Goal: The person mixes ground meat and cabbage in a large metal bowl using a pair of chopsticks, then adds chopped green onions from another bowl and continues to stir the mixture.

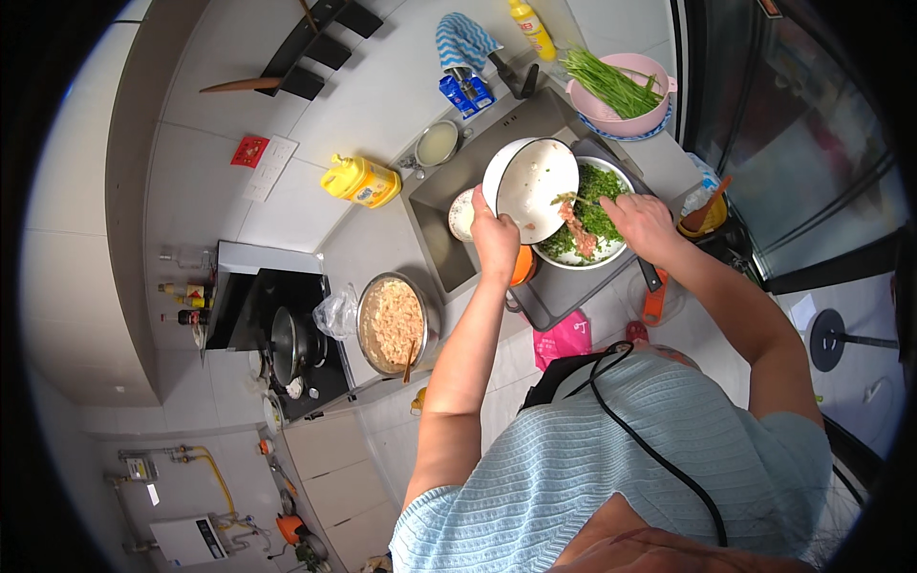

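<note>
My left hand grips the rim of a white bowl, tilted over a second white bowl. This lower bowl holds chopped greens and stands on a grey cutting board. Pinkish minced meat hangs and lies between the tilted bowl's edge and the greens. In my right hand is a slim utensil, its end reaching the tilted bowl's lip; my fingers cover most of it. A knife's black handle sticks out below my right wrist.
A steel sink lies left of the board. Nearby are a steel bowl of pale filling, a yellow detergent jug, a bowl of cloudy liquid and a pink colander with long green stalks. A wok sits on the stove.
</note>
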A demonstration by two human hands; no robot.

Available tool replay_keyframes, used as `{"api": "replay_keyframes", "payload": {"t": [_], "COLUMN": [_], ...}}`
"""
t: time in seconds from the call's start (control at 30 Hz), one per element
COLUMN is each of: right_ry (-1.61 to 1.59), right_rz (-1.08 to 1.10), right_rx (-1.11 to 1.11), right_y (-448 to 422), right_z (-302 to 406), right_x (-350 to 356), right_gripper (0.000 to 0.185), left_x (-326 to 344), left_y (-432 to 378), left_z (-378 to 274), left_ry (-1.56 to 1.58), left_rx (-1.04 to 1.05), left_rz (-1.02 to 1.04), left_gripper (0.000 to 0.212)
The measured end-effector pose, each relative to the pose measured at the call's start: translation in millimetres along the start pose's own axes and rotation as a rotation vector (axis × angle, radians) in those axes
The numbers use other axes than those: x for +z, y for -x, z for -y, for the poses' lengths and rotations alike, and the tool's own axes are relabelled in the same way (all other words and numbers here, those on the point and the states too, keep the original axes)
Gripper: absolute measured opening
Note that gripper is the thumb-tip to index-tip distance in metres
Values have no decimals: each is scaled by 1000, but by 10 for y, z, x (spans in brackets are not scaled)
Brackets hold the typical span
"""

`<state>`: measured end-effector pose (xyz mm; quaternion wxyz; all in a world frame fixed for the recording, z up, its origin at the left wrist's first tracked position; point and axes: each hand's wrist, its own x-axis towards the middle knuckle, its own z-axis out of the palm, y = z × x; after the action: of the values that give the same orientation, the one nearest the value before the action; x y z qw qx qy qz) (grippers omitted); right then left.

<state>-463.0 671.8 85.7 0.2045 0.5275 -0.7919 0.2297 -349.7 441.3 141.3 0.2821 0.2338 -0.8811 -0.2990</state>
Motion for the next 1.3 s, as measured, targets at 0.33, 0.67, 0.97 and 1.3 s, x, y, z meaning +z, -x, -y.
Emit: {"api": "replay_keyframes", "payload": {"t": [0.33,0.67,0.97,1.3], "right_ry": [-94,-86,-31,-160], "right_rz": [-32,73,150,269], "right_rx": [-29,-94,28,174], "right_y": [-67,238,308,325], "right_z": [181,-45,18,21], "right_x": [44,-123,306,197], "right_gripper": [37,41,24,19], "left_x": [-25,-89,-4,-426], "left_y": [-23,-2,-37,198], "left_z": [-109,130,819,532], "left_ry": [46,38,259,577], "left_rx": [-88,-76,-221,-634], "left_rz": [32,-46,-113,-94], "left_gripper": [54,53,46,47]}}
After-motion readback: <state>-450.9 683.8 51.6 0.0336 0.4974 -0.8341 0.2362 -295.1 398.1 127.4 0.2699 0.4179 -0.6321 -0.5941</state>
